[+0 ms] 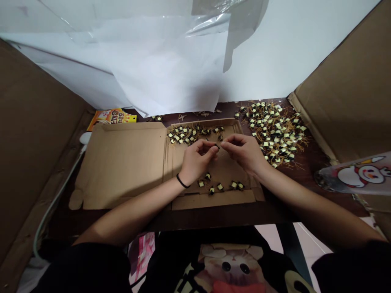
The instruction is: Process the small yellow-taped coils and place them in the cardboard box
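My left hand (195, 160), with a black band at the wrist, pinches a small black wire-wound coil (217, 146) between thumb and fingertips. Just to the right of it, my right hand (246, 152) has thumb and forefinger pressed together close to the coil; anything as thin as a wire between them is too small to make out. Both hands are above an opened-out cardboard box (183, 162). A group of coils with pale yellow tape (183, 134) lies along its back side. Several more taped coils (220, 186) are scattered near its front edge.
A large heap of taped coils with copper-coloured leads (276, 132) covers the dark table at the right. An orange snack packet (111, 117) and a white cable (59, 183) lie left. A cup with a snowman print (363, 174) is far right. Cardboard walls stand both sides.
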Demonstrator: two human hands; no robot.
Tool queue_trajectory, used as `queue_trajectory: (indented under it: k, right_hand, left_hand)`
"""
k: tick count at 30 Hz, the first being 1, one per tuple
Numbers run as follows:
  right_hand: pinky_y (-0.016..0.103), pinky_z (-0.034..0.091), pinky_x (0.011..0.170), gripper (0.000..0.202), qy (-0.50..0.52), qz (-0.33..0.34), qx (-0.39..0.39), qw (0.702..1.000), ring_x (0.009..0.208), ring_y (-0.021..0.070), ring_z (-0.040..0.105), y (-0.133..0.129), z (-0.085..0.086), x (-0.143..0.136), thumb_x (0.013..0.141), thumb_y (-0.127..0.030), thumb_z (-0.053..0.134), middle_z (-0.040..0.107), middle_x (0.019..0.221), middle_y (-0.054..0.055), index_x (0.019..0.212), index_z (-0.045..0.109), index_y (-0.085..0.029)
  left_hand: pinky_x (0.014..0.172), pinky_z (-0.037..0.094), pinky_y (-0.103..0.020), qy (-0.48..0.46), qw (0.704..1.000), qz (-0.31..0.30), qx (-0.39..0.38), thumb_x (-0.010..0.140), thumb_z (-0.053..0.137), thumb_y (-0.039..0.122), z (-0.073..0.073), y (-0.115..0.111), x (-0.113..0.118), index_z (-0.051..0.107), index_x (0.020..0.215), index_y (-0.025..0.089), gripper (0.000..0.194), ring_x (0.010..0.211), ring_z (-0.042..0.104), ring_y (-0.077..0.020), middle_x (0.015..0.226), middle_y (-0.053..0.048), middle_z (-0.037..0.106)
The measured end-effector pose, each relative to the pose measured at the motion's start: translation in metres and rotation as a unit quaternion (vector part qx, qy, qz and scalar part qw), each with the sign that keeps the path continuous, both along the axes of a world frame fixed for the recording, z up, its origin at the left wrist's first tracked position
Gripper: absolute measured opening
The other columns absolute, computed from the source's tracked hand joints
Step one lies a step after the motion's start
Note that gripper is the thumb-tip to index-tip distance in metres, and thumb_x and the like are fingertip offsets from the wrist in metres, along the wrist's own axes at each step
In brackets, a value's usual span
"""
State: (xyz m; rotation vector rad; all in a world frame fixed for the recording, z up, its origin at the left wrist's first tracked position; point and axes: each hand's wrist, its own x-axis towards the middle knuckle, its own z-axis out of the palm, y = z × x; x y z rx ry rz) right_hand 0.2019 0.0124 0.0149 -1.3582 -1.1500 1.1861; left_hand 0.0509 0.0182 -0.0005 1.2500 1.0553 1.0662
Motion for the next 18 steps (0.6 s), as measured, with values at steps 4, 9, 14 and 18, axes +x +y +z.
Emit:
queue_trajectory:
  k: [4, 9, 14, 18]
  right_hand:
    - [0.023, 0.022, 0.041, 0.021, 0.009, 0.002, -0.025, 1.0, 0.042, 0.0052, 0.035, 0.0, 0.0042, -0.0001, 0.059, -0.034, 0.072, 0.046, 0.047, -0.006, 0.059, 0.061, -0.016]
    - [0.023, 0.02, 0.042, 0.019, 0.02, 0.025, -0.05, 0.998, 0.042, 0.0051, 0.035, 0.0005, 0.0046, 0.0006, 0.058, -0.032, 0.072, 0.046, 0.046, -0.006, 0.058, 0.062, -0.015]
    - [0.023, 0.02, 0.043, 0.021, 0.027, 0.048, -0.063, 0.997, 0.043, 0.005, 0.035, 0.0019, 0.002, 0.0025, 0.057, -0.033, 0.072, 0.046, 0.046, -0.006, 0.056, 0.061, -0.015]
    - [0.023, 0.021, 0.044, 0.021, 0.008, 0.052, -0.062, 0.997, 0.045, 0.0049, 0.037, 0.0024, 0.0037, 0.0026, 0.056, -0.033, 0.071, 0.049, 0.048, -0.005, 0.056, 0.062, -0.014]
  left_hand:
    - [0.055, 0.05, -0.022, -0.003, 1.0, -0.003, 0.006, 0.075, 0.07, 0.027, 0.001, -0.0005, -0.0003, 0.06, 0.08, 0.013, 0.018, 0.054, 0.062, -0.0097, 0.064, 0.0, 0.064]
    - [0.057, 0.051, -0.022, -0.003, 1.0, -0.011, 0.01, 0.075, 0.07, 0.029, 0.0014, -0.0009, -0.0012, 0.061, 0.081, 0.013, 0.02, 0.055, 0.062, -0.0102, 0.065, 0.0, 0.065]
    - [0.055, 0.047, -0.021, 0.002, 0.999, -0.031, 0.027, 0.075, 0.069, 0.027, -0.0005, -0.0014, -0.0015, 0.062, 0.082, 0.013, 0.017, 0.054, 0.061, -0.0091, 0.064, 0.0, 0.065]
    - [0.055, 0.048, -0.019, -0.011, 0.999, -0.038, 0.028, 0.076, 0.068, 0.025, -0.0016, -0.0018, -0.0008, 0.062, 0.082, 0.012, 0.015, 0.055, 0.061, -0.0083, 0.064, 0.0, 0.065]
